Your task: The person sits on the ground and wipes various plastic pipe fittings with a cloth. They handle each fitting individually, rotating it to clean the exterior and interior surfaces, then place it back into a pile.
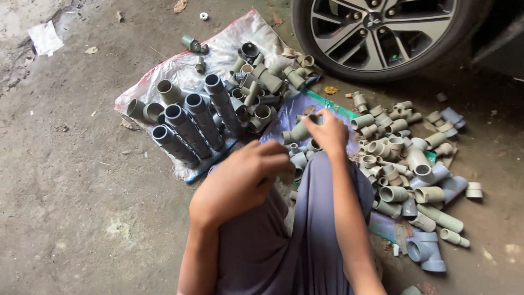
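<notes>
Far left, a crumpled white scrap of paper (45,37) lies on the bare grey concrete floor (71,180). Next, a clear plastic sack with a red edge (180,71) is spread flat on the floor. On its left part, long grey plastic pipe couplers (188,128) lie side by side, open ends up toward me, with two olive-green couplers (146,111) just beside them. Further right on the same sack, a heap of small grey-green plastic elbows and tees (262,82).

My left hand (240,183) hangs over my knee, fingers curled in loosely; I cannot tell if it holds anything. Under it, my grey trouser leg (305,235) fills the bottom centre.

My right hand (327,133) is out in front, fingers pinched together on a small grey-green plastic pipe fitting (299,132), which sticks out left of my fingertips, above a blue-and-green plastic sheet (284,120) and a few loose fittings near my knee.

Right of that hand, a loose pile of mixed grey and beige plastic pipe fittings (404,158) sprawls across the floor; a larger blue-grey plastic tee fitting (424,251) sits at its near edge. Top right, a black car tyre with a silver alloy wheel (382,27) stands just behind the pile
</notes>
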